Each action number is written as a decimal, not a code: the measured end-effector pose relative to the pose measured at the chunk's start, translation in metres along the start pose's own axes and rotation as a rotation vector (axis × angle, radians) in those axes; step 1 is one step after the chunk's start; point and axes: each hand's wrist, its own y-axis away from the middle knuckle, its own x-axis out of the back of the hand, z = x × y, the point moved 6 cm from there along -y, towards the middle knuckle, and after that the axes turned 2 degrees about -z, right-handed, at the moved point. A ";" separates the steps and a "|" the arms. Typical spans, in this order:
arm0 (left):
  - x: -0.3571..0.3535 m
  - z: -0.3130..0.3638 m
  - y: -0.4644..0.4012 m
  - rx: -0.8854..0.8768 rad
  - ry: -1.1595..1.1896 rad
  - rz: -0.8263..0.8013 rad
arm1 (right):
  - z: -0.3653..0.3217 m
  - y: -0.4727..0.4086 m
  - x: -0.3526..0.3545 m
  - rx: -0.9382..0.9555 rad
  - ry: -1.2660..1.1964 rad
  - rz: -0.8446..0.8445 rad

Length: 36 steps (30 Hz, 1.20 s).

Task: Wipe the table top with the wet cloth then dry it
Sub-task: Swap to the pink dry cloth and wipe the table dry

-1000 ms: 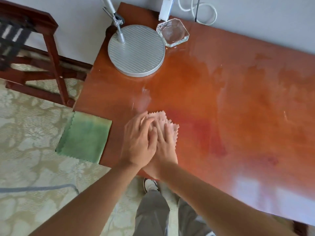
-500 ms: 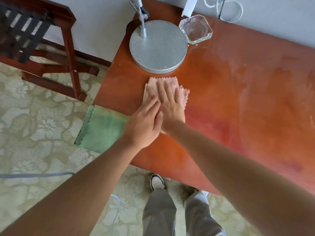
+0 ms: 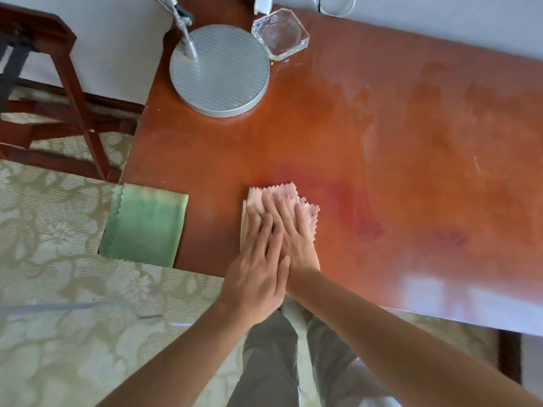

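A folded pink cloth lies on the glossy red-brown table top, near its front edge and left of the middle. My right hand presses flat on the cloth with fingers spread. My left hand lies partly over the right hand, its fingertips on the cloth's left part. Most of the cloth is hidden under the hands. A green cloth hangs over the table's left edge. Pale smears streak the table to the right.
A round silver lamp base stands at the back left corner, with a clear glass dish beside it. A white plug and cable lie by the wall. A dark wooden chair stands left of the table on patterned carpet.
Both hands pushed the pink cloth away to the lamp base, then drew it back toward the front edge. The green cloth has not moved.
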 end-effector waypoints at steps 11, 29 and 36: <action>-0.044 0.088 -0.056 -0.170 0.131 -0.237 | 0.123 0.062 -0.001 -0.191 -0.083 -0.001; 0.028 0.043 -0.356 0.119 0.370 -0.238 | 0.274 -0.193 0.069 -0.249 -0.179 0.023; 0.041 0.041 -0.383 0.178 0.270 -0.237 | 0.290 -0.220 0.081 -0.194 -0.189 0.014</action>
